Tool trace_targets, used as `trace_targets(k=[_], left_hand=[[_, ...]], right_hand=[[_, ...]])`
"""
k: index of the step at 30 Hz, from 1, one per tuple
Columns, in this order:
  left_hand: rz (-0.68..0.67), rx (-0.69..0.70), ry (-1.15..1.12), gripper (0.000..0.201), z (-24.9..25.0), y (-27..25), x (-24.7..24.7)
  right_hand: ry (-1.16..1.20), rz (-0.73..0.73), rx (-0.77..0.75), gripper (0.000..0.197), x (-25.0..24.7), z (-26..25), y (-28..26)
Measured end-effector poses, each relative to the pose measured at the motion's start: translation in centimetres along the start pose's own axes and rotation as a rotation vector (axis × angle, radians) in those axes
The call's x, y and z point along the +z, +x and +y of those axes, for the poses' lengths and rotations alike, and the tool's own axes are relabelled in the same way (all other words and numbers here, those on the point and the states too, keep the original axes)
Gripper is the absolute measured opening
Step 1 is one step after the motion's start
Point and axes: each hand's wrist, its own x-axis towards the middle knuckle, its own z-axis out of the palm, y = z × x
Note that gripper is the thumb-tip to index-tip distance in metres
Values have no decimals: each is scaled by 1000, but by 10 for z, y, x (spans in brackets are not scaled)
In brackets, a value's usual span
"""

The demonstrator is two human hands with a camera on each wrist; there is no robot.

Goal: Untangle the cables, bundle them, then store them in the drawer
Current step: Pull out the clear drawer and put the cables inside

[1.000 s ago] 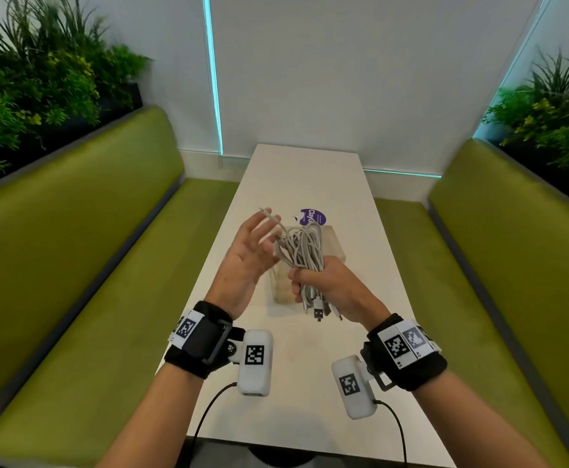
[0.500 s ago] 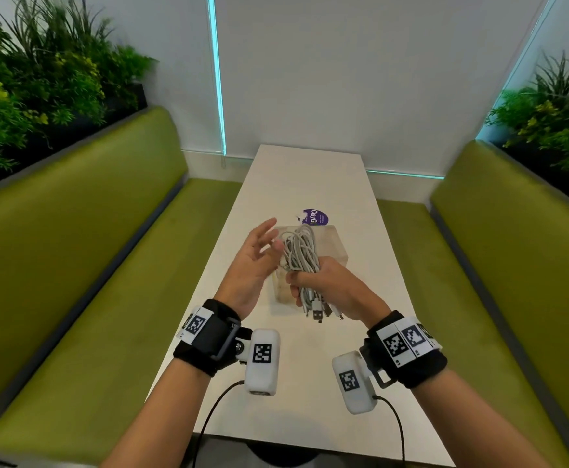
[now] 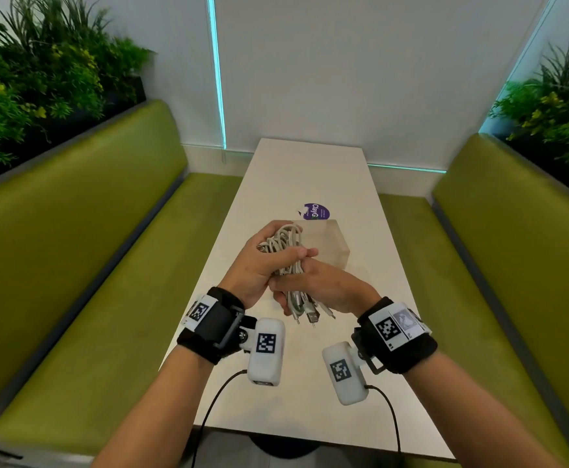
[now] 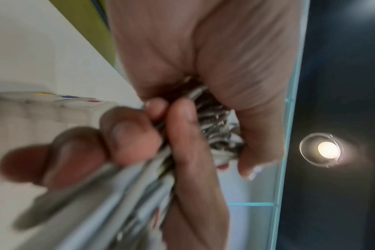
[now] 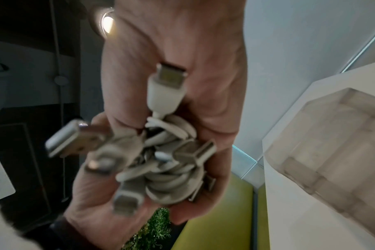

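Observation:
A bundle of white cables (image 3: 288, 238) is held upright above the table between both hands. My left hand (image 3: 276, 256) wraps its upper loops, thumb across the front. Just below, my right hand (image 3: 296, 292) grips the lower part, and several plugs (image 3: 312, 317) hang out beneath it. The right wrist view shows the coiled cables (image 5: 167, 162) and plugs packed in my right hand's palm (image 5: 193, 47). In the blurred left wrist view the cables (image 4: 216, 133) run between both hands' fingers. A translucent drawer box (image 3: 330, 246) stands on the table right behind the hands.
The narrow white table (image 3: 310, 170) runs away from me between two green benches (image 3: 73, 265). A purple sticker (image 3: 315, 211) lies beyond the box. Planters with greenery line both sides. The drawer box (image 5: 332, 135) is close to my right hand.
My left hand, open beside the bundle earlier, has closed round its upper loops. The loose cable end near its fingers is now gathered in. My right hand keeps its grip.

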Motion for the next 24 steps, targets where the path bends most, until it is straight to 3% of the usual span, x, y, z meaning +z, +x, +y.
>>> trace_targets(k=[5, 7, 11, 13, 15, 19, 22, 24], left_hand=[[230, 63, 140, 27, -3, 11, -6], [293, 45, 157, 27, -6, 14, -13], [450, 31, 303, 25, -12, 22, -41], [535, 8, 294, 23, -12, 24, -60], [581, -12, 310, 22, -14, 24, -74], [594, -53, 391, 21, -25, 27, -87], [601, -77, 449, 20, -34, 29, -94], [606, -97, 482, 20, -39, 29, -98]], right_hand=[[-83, 54, -18, 8, 9, -2, 17], [-192, -1, 13, 14, 4, 5, 36], [-629, -144, 342, 75, -35, 28, 67], [-611, -40, 430, 88, -57, 47, 81], [-627, 156, 414, 91, -68, 68, 100], [-761, 384, 336, 69, -54, 103, 130], [-769, 573, 258, 67, -36, 120, 126], [-774, 612, 174, 54, -30, 128, 117]])
